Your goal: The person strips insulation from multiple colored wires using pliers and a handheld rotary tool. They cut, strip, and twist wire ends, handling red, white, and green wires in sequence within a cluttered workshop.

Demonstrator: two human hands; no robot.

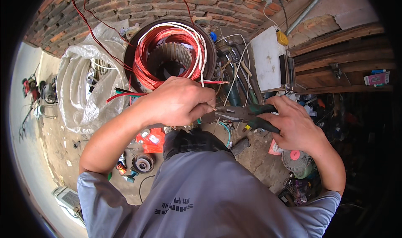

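My right hand (293, 123) grips a pair of pliers (231, 112) by its dark green handles, which are spread apart. The jaws point left at my left hand (180, 102), whose thumb and forefinger are pinched together. A short copper-coloured wire end sticks out between those fingertips and meets the tip of the pliers. Just beyond my left hand stands a motor stator (130, 49), a round dark housing with a slotted core inside. Red copper windings (144, 56) bound with white cord ring its top. Red, green and black lead wires (121, 95) come out beside my left wrist.
A crinkled clear plastic sack (71, 87) stands left of the stator. Several hand tools (238, 81) lie to its right, by a white board (268, 60). A red plastic bag (153, 141), a round metal part (143, 163) and a fan (296, 160) are on the floor. Red wires hang overhead.
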